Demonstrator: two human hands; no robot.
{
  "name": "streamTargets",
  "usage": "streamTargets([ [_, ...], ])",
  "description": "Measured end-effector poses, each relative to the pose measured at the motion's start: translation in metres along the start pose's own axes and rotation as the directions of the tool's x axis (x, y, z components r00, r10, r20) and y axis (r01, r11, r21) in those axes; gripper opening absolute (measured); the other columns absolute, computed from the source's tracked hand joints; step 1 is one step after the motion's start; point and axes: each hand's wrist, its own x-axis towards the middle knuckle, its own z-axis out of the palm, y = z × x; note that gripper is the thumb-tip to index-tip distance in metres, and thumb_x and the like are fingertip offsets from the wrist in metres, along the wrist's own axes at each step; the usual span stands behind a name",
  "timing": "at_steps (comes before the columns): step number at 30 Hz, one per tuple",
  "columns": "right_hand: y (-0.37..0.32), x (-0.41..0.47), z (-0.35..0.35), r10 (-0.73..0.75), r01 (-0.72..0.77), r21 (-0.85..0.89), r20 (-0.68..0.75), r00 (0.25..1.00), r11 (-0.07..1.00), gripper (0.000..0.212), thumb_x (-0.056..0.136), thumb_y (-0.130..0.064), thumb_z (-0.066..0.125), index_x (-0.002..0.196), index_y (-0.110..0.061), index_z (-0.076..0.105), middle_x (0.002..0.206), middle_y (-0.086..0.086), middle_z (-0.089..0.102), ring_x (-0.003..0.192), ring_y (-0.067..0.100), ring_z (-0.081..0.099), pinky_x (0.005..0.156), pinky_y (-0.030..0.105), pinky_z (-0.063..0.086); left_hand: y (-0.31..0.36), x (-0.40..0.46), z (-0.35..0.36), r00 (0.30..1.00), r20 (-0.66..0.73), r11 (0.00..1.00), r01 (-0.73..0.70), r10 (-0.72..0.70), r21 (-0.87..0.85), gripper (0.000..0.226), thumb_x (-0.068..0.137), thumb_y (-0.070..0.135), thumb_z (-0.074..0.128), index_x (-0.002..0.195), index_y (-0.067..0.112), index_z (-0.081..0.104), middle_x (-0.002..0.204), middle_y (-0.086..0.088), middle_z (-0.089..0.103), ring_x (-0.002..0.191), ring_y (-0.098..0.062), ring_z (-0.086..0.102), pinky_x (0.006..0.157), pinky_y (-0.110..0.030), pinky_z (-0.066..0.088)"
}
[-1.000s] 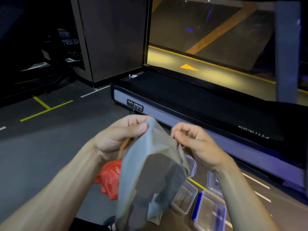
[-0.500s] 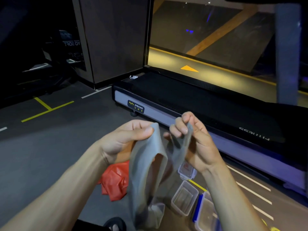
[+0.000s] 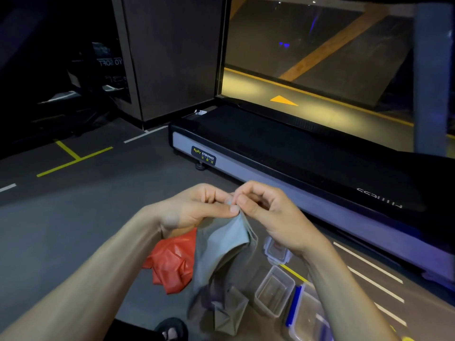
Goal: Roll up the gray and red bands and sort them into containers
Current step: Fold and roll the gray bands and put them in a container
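Note:
A gray band (image 3: pixel 222 264) hangs down from both my hands, its lower end crumpled on the floor. My left hand (image 3: pixel 194 207) pinches its top edge between thumb and fingers. My right hand (image 3: pixel 266 212) pinches the same top edge right beside it, the fingertips of both hands touching. A crumpled red band (image 3: pixel 172 263) lies on the floor behind and left of the gray one. Clear plastic containers sit on the floor to the right: a small one (image 3: pixel 277 252), an open one (image 3: pixel 273 291) and one with a blue clip (image 3: pixel 305 316).
A treadmill (image 3: pixel 295 153) with a gray side rail runs across the floor just beyond my hands. A dark pillar (image 3: pixel 172 57) stands behind it. Yellow and white lines mark the dark floor (image 3: pixel 73 217). A foot in a sandal (image 3: pixel 172 329) shows at the bottom edge.
My hands have come together and lowered; the spread top edge of the gray band is now gathered into one point between both pinches.

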Motion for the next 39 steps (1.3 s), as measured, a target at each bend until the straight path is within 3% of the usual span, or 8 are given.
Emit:
streamTargets([
  [3,0.0,-0.001,-0.006,0.017,-0.013,-0.129,0.025,1.0,0.992,0.011,0.102,-0.016,0.062,0.099,-0.007,0.068,0.084,-0.004,0.066,0.079,0.005,0.057,0.077,0.02,0.045,0.003,-0.002,-0.001,0.999,0.018,0.994,0.048,-0.05,0.101,0.055,0.092,0.031,0.07,0.089,-0.019,0.049,0.063,-0.007,0.02,0.057,-0.017,0.014,0.05,-0.028,0.014],
  [6,-0.001,-0.002,-0.014,0.014,-0.008,-0.174,0.037,0.999,0.985,0.01,0.101,-0.015,0.063,0.094,-0.009,0.069,0.076,-0.012,0.063,0.071,0.002,0.053,0.071,0.02,0.042,0.002,-0.002,-0.002,0.995,0.051,0.984,0.072,-0.081,0.161,0.03,0.097,0.02,0.066,0.089,-0.008,0.058,0.06,0.001,0.027,0.054,-0.008,0.021,0.049,-0.018,0.021],
  [8,-0.004,-0.003,-0.019,-0.03,0.027,-0.126,-0.017,0.999,0.992,0.012,0.099,-0.017,0.064,0.091,-0.01,0.068,0.073,-0.015,0.062,0.069,0.0,0.05,0.068,0.016,0.04,-0.002,-0.004,-0.002,0.994,0.049,0.972,0.083,-0.097,0.222,0.027,0.096,0.025,0.069,0.086,0.001,0.064,0.066,-0.005,0.039,0.061,-0.017,0.031,0.056,-0.028,0.03],
  [10,-0.007,-0.004,-0.025,-0.071,0.076,0.035,-0.141,0.987,0.996,0.013,0.095,-0.026,0.066,0.086,-0.019,0.07,0.072,-0.013,0.06,0.066,0.002,0.048,0.063,0.015,0.039,-0.007,-0.004,-0.004,0.994,0.02,0.959,0.096,-0.105,0.268,0.035,0.093,0.032,0.072,0.087,-0.002,0.065,0.074,-0.011,0.046,0.071,-0.024,0.033,0.063,-0.035,0.03],
  [16,-0.006,-0.007,-0.036,0.035,0.086,0.453,-0.253,0.967,0.887,0.028,0.081,-0.043,0.079,0.085,-0.019,0.067,0.076,0.002,0.054,0.063,0.012,0.052,0.057,0.021,0.046,-0.008,0.0,0.0,0.999,-0.037,0.957,0.014,-0.004,0.29,0.031,0.088,0.026,0.073,0.082,-0.004,0.067,0.065,-0.009,0.044,0.062,-0.017,0.031,0.052,-0.018,0.03],
  [24,-0.005,-0.007,-0.038,0.079,0.09,0.505,-0.304,0.949,0.859,0.018,0.084,-0.035,0.071,0.084,-0.018,0.065,0.075,0.001,0.05,0.062,0.01,0.049,0.057,0.02,0.045,-0.013,0.005,0.002,0.996,-0.081,0.964,-0.006,0.028,0.264,0.025,0.084,0.029,0.082,0.084,0.004,0.075,0.064,-0.011,0.055,0.064,-0.02,0.034,0.057,-0.026,0.029],
  [30,-0.007,-0.008,-0.034,0.088,0.072,0.502,-0.288,0.954,0.862,0.016,0.086,-0.034,0.068,0.084,-0.019,0.066,0.075,0.002,0.047,0.062,0.01,0.046,0.056,0.022,0.041,-0.012,0.008,0.007,0.989,-0.138,0.959,-0.007,0.048,0.282,0.017,0.077,0.029,0.087,0.082,0.014,0.08,0.083,-0.013,0.078,0.077,-0.018,0.067,0.077,-0.036,0.049],
  [39,-0.008,-0.008,-0.033,0.079,0.084,0.529,-0.278,0.957,0.845,0.014,0.087,-0.032,0.067,0.083,-0.019,0.067,0.075,0.002,0.048,0.062,0.01,0.048,0.056,0.021,0.043,-0.013,0.009,0.006,0.985,-0.165,0.964,0.002,0.043,0.265,0.029,0.073,0.041,0.089,0.081,0.015,0.08,0.081,-0.021,0.075,0.071,-0.022,0.058,0.069,-0.037,0.042],
])
